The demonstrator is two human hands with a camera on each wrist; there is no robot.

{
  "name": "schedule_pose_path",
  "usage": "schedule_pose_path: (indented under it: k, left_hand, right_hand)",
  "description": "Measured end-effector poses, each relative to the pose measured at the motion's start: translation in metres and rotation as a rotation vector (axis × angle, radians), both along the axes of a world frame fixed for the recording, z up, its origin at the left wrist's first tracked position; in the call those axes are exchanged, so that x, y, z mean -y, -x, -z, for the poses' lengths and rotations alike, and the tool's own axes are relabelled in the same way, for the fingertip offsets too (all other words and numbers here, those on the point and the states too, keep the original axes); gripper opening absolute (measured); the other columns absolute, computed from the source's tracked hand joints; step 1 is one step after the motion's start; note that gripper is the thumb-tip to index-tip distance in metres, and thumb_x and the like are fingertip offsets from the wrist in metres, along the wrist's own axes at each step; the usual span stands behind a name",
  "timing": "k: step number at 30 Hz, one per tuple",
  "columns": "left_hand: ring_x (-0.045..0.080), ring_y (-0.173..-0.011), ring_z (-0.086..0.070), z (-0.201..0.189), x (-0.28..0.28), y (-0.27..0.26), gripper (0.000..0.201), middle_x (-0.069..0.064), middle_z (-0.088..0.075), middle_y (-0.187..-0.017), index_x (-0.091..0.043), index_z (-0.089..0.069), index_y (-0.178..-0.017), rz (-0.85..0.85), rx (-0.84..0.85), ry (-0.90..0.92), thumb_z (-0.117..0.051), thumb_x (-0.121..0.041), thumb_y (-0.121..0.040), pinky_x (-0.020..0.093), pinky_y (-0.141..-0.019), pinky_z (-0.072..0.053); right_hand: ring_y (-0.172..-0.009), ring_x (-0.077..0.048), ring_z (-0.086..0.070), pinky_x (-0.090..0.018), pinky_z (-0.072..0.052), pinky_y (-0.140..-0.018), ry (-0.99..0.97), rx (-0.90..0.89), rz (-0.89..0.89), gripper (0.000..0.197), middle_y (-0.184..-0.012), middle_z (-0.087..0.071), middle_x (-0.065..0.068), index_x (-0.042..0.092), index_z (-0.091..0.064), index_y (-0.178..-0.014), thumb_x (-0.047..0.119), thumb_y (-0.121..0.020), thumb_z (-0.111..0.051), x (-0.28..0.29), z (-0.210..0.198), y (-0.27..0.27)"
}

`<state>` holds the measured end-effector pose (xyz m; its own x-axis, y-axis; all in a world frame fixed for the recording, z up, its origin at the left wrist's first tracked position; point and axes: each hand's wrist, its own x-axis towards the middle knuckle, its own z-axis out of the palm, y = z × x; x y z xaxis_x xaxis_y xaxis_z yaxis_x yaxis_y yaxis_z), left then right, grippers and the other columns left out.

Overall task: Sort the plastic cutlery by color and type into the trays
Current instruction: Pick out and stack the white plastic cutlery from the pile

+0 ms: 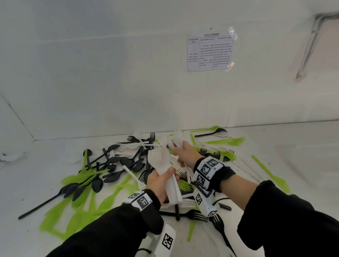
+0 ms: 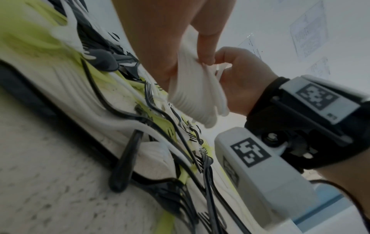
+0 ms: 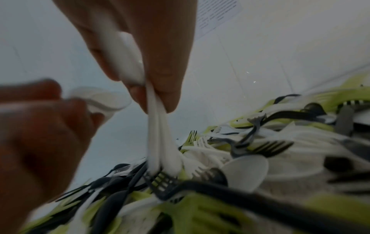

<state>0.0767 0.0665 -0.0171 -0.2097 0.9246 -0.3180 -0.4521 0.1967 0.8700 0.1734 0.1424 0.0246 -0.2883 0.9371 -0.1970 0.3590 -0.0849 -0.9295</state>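
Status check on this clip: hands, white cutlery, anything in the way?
Left hand grips stacked white spoons. Right hand pinches more white cutlery above the pile. Black and green pieces tangled underneath; no trays visible.

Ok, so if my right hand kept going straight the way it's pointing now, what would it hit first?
Probably the far edge of the cutlery pile, then the white wall. Your right hand points away from you, gripping white cutlery above the pile. Depth is unclear, so it might clear the pile.
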Motion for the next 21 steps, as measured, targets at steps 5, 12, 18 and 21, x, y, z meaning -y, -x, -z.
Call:
schedule_pose_path:
  k: [5, 12, 18, 21]
  left_hand:
    - [0.012, -0.057, -0.066, 0.004, 0.0, 0.006, 0.019, 0.012, -0.065, -0.085, -0.003, -0.058, -0.109, -0.074, -0.023, -0.065, -0.056, -0.001, -0.09, 0.027, -0.055, -0.056]
    - [0.031, -0.094, -0.063, 0.007, 0.005, 0.011, 0.036, 0.019, -0.064, -0.11, 0.0, -0.054, -0.124, -0.088, -0.082, -0.052, -0.058, -0.001, -0.088, 0.042, -0.084, -0.052]
    - [0.03, -0.09, -0.062, 0.013, 0.007, 0.015, 0.034, 0.018, -0.065, -0.104, 0.001, -0.057, -0.118, -0.087, -0.079, -0.023, -0.06, 0.004, -0.085, 0.045, -0.086, -0.051]
    - [0.03, -0.088, -0.063, 0.014, 0.007, 0.018, 0.033, 0.022, -0.064, -0.108, 0.003, -0.058, -0.117, -0.073, -0.106, -0.005, -0.062, 0.002, -0.084, 0.046, -0.087, -0.05]
  right_hand:
    - [-0.054, -0.015, -0.051, -0.025, -0.05, -0.052, 0.01, -0.086, -0.07, 0.01, -0.069, -0.053, -0.006, 0.008, -0.054, -0.09, 0.0, -0.091, -0.048, 0.017, 0.015, 0.003]
    - [-0.085, -0.024, -0.063, -0.046, -0.052, -0.093, 0.029, -0.109, -0.036, 0.015, -0.082, -0.066, -0.006, 0.016, -0.067, -0.084, 0.018, -0.093, -0.055, 0.029, 0.027, 0.012]
    - [-0.091, -0.026, -0.063, -0.043, -0.05, -0.095, 0.056, -0.148, -0.035, 0.017, -0.09, -0.066, -0.012, 0.007, -0.069, -0.095, 0.006, -0.091, -0.052, 0.038, 0.026, 0.014]
    - [-0.09, -0.029, -0.065, -0.045, -0.05, -0.094, 0.023, -0.127, 0.046, 0.015, -0.085, -0.067, -0.009, 0.017, -0.065, -0.077, 0.011, -0.089, -0.058, 0.037, 0.033, 0.014]
